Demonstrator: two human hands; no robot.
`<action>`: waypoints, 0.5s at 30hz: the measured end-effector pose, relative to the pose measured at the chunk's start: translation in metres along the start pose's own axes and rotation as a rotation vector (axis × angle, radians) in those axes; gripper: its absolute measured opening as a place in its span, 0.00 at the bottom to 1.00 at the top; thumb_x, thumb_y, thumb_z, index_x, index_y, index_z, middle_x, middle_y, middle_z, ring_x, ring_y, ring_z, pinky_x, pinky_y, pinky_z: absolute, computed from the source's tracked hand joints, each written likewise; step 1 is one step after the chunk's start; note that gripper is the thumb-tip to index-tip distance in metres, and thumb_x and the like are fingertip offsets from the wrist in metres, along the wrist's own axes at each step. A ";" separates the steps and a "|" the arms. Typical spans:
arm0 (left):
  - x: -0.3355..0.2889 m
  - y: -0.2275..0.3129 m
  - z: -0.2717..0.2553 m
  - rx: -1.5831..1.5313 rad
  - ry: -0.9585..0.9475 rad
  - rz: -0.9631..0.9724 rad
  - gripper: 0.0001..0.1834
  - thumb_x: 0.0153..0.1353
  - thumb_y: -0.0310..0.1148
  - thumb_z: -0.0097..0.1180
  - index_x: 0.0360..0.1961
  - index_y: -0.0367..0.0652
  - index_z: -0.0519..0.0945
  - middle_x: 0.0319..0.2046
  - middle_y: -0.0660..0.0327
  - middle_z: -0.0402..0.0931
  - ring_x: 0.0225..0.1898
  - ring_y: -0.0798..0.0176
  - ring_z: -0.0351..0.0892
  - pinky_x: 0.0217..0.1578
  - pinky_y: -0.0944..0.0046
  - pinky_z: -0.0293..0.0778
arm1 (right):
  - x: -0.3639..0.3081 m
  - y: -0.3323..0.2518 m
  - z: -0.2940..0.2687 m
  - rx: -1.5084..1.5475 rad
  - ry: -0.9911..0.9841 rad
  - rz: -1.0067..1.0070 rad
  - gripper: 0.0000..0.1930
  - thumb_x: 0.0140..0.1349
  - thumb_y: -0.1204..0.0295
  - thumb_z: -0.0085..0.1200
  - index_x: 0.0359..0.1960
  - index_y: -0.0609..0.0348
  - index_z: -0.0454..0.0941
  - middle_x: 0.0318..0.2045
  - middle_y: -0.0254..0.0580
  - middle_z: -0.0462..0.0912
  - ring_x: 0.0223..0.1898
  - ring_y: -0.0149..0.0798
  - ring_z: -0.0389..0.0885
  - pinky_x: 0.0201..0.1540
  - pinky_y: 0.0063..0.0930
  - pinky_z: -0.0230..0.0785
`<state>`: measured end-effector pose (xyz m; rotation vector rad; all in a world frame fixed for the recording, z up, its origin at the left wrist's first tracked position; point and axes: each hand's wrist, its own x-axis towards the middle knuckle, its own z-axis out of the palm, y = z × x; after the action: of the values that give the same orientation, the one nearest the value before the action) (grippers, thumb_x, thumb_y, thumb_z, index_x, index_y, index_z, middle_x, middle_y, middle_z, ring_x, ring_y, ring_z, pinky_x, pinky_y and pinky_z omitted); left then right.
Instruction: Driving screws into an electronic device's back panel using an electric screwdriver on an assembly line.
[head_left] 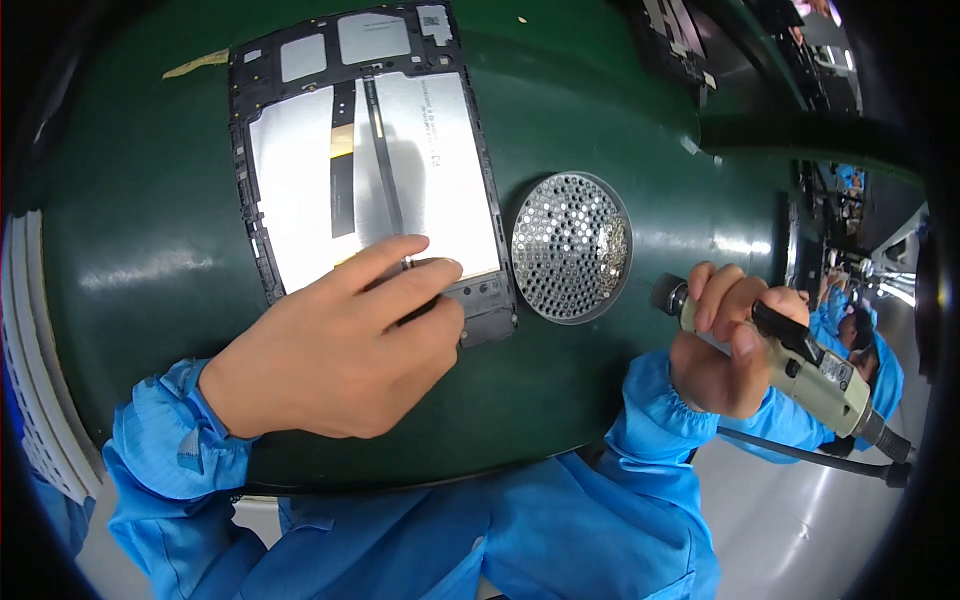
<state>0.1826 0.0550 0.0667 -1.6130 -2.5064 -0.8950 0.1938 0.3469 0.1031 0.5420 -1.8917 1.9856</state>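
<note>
A tablet with its inside exposed (440, 170) lies on the green table, showing a black frame, silver battery panels and a dark flex cable strip down the middle. My left hand (345, 340) rests on its lower part, fingers spread and pointing to the upper right; the thumb is hidden. My right hand (728, 345) is wrapped round a pale green electric screwdriver (812, 375), held to the right of the tablet with its dark tip end toward the left. Between the tablet and the screwdriver stands a round screw dish (570, 248) with a perforated plate; small screws gather at its right side.
A strip of yellowish tape (196, 64) sticks out by the tablet's upper left corner. Another dark device (675, 40) lies at the far right. A black cable (800, 455) runs near the screwdriver's rear end. Pale stacked trays (50, 350) stand at the left edge. Another person's blue sleeve (885, 375) shows far right.
</note>
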 end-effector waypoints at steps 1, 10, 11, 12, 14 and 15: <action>-0.002 -0.003 0.001 0.000 -0.014 0.005 0.03 0.52 0.27 0.57 0.27 0.39 0.77 0.34 0.54 0.73 0.49 0.48 0.73 0.56 0.46 0.68 | 0.000 0.001 -0.001 0.015 -0.001 0.004 0.19 0.51 0.74 0.52 0.47 0.58 0.69 0.19 0.40 0.69 0.21 0.37 0.70 0.33 0.38 0.64; 0.008 -0.003 -0.004 -0.042 -0.010 -0.002 0.05 0.45 0.23 0.62 0.26 0.39 0.80 0.34 0.52 0.74 0.48 0.46 0.76 0.53 0.44 0.71 | -0.004 0.000 -0.011 0.026 0.035 0.000 0.19 0.51 0.75 0.51 0.48 0.60 0.68 0.19 0.40 0.70 0.22 0.38 0.70 0.33 0.38 0.64; 0.005 -0.004 -0.002 -0.024 0.014 0.033 0.06 0.45 0.24 0.62 0.28 0.39 0.81 0.34 0.52 0.74 0.48 0.46 0.76 0.53 0.44 0.71 | -0.005 0.000 -0.011 0.026 0.023 -0.004 0.19 0.51 0.75 0.51 0.47 0.60 0.68 0.19 0.40 0.70 0.22 0.38 0.70 0.33 0.38 0.63; 0.003 -0.004 0.000 -0.006 0.039 0.068 0.07 0.45 0.24 0.62 0.29 0.39 0.82 0.34 0.52 0.74 0.48 0.47 0.76 0.53 0.45 0.72 | -0.005 0.001 -0.012 0.029 0.030 -0.004 0.19 0.51 0.75 0.51 0.47 0.60 0.68 0.19 0.40 0.70 0.22 0.38 0.70 0.33 0.38 0.63; 0.006 -0.004 -0.002 0.007 0.016 0.058 0.09 0.45 0.24 0.63 0.31 0.38 0.82 0.34 0.52 0.74 0.48 0.47 0.76 0.53 0.45 0.72 | -0.005 0.001 -0.014 0.014 0.030 -0.002 0.19 0.51 0.76 0.51 0.47 0.61 0.68 0.19 0.40 0.70 0.22 0.38 0.70 0.32 0.39 0.64; 0.007 -0.004 -0.002 0.019 0.001 0.046 0.10 0.45 0.24 0.63 0.32 0.37 0.83 0.35 0.51 0.75 0.48 0.47 0.76 0.53 0.45 0.72 | -0.006 0.001 -0.014 0.014 0.035 0.000 0.19 0.51 0.76 0.51 0.47 0.61 0.68 0.19 0.40 0.70 0.22 0.38 0.70 0.32 0.39 0.64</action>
<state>0.1751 0.0583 0.0687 -1.6563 -2.4590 -0.8648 0.1983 0.3612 0.0985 0.5077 -1.8579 1.9969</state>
